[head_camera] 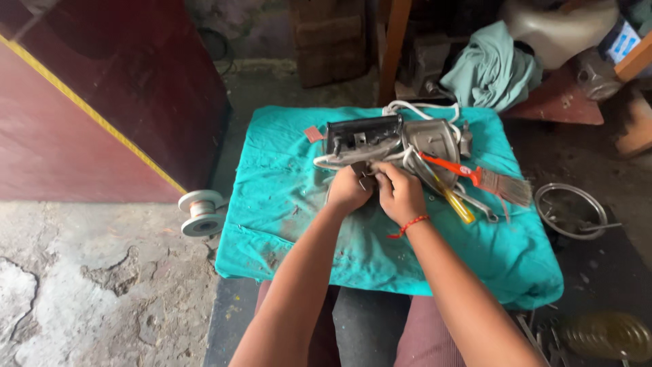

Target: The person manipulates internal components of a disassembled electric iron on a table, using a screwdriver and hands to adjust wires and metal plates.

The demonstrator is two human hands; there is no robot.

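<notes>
Here, your two hands meet at the near edge of the dismantled clothes iron [397,139], which lies on the teal cloth [299,204] that covers the worktop. Your left hand [348,190] is curled tight, and your right hand [399,194], with a red thread at the wrist, is curled too; both pinch a small dark metal part [367,178] between them. What this part is exactly, you cannot tell, because the fingers hide most of it.

The iron is the landmark. Its black handle body is on the left half, the grey metal soleplate on the right half, and a white cord [418,109] loops behind it. Just right of the iron, touching its soleplate, an orange-handled brush [485,178] lies across, with its bristles pointing away from the iron. Under the brush, a yellow-handled screwdriver [456,204] points toward you.

Farther right of the iron, off the cloth, a round metal bowl [570,211] stands on the floor; it holds some small dark bits, too small to name. Left of the iron, off the cloth, a white spool [202,212] lies on the concrete. Behind the iron to the right, a pale green cloth [492,71] is heaped up, and a white box with a blue label [621,41] sits at the far corner.
</notes>
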